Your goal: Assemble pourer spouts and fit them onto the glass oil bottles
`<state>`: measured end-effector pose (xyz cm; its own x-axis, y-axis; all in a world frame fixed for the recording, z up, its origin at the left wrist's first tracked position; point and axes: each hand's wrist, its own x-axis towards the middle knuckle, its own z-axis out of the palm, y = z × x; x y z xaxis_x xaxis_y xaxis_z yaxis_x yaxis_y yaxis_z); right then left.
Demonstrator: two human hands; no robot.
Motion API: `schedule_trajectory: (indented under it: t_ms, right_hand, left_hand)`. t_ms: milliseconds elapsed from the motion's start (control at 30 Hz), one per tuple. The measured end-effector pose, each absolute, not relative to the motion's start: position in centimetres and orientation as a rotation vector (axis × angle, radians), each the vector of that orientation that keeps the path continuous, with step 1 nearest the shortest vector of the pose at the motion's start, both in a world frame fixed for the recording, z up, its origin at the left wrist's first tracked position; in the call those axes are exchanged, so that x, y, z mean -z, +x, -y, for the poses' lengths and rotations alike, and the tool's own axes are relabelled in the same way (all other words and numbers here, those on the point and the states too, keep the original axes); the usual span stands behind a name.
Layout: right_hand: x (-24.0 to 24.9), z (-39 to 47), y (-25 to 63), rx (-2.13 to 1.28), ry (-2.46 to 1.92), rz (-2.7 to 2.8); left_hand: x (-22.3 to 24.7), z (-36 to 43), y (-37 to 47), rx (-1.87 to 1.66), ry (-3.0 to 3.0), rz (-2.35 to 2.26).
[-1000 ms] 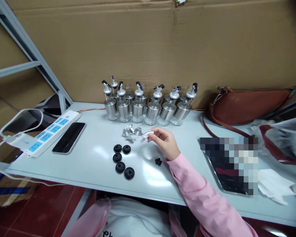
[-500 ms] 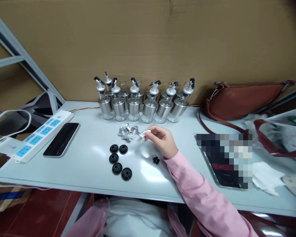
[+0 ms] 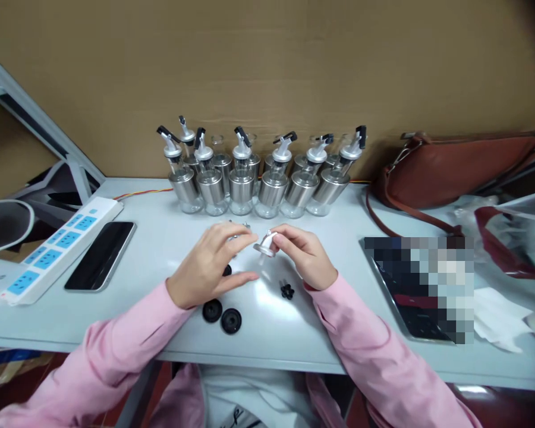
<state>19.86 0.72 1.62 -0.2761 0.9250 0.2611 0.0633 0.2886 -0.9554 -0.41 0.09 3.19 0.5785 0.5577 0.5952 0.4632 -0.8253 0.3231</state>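
Observation:
Between thumb and fingers, my right hand [image 3: 310, 255] holds a silver pourer top [image 3: 266, 246] above the middle of the table. My left hand [image 3: 214, 261] is just left of it, thumb and fingers spread apart, touching nothing that I can make out. Behind the left hand, more silver tops [image 3: 241, 226] are mostly hidden. Black round caps [image 3: 230, 321] lie below the left hand, some covered by it. A small cluster of black pieces [image 3: 287, 291] rests below my right hand. Glass bottles with steel sleeves [image 3: 241, 187] stand in rows behind, several with pourers fitted.
At the left are a white power strip [image 3: 62, 246] and a dark phone [image 3: 100, 255]. A tablet [image 3: 414, 303], partly pixelated, lies at the right beside white tissue [image 3: 499, 318]. A brown bag [image 3: 468, 172] sits at the back right, against the cardboard [image 3: 267, 65].
My left hand has come in from the left, open, over the silver tops and black caps. My right hand has drawn one silver top away from the pile. The view has shifted slightly.

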Motion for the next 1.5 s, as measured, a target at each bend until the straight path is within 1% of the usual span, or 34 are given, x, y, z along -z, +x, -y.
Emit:
schedule_trajectory:
  t_ms: [100, 167, 300, 500, 700, 800, 1000, 1233, 1400, 1500]
  right_hand:
    - [-1.8, -0.6, 19.9, -1.168, -0.931, 1.668]
    - [-2.1, -0.6, 20.0, -1.206, -0.939, 1.708]
    - [-2.9, -0.8, 20.8, -1.287, -1.059, 1.852]
    - [-2.8, -1.3, 22.6, -1.41, -1.286, 2.245]
    - [-2.0, -1.3, 22.4, -1.419, -1.383, 2.372]
    - [-1.9, -1.4, 22.1, -1.363, -1.393, 2.339]
    - [-1.7, -1.5, 21.6, -1.135, -1.451, 2.265]
    - [-1.6, -1.5, 21.4, -1.074, -1.518, 2.264]
    - [-1.4, -1.3, 21.0, -0.91, -1.47, 2.333]
    - [-1.3, -1.1, 20.9, -0.875, -1.437, 2.362]
  left_hand:
    - [-2.2, -0.4, 0.1, -0.969, 2.869, -0.758]
    - [-1.7, -0.4, 0.3, -0.946, 2.898, -0.753]
    - [-1.1, -0.2, 0.3, -1.007, 2.87, -0.728]
    - [-0.8, -0.3, 0.0, -1.108, 2.728, -0.744]
    - [-0.5, -0.2, 0.0, -1.149, 2.643, -0.758]
    - [-0.3, -0.2, 0.0, -1.149, 2.62, -0.774]
    - [-0.1, -0.3, -0.1, -1.137, 2.571, -0.772]
    - [-0.2, -0.3, -0.1, -1.114, 2.553, -0.744]
    - [-0.2, -0.3, -0.1, -1.086, 2.56, -0.731]
    - [-0.2, -0.3, -0.1, -1.085, 2.555, -0.738]
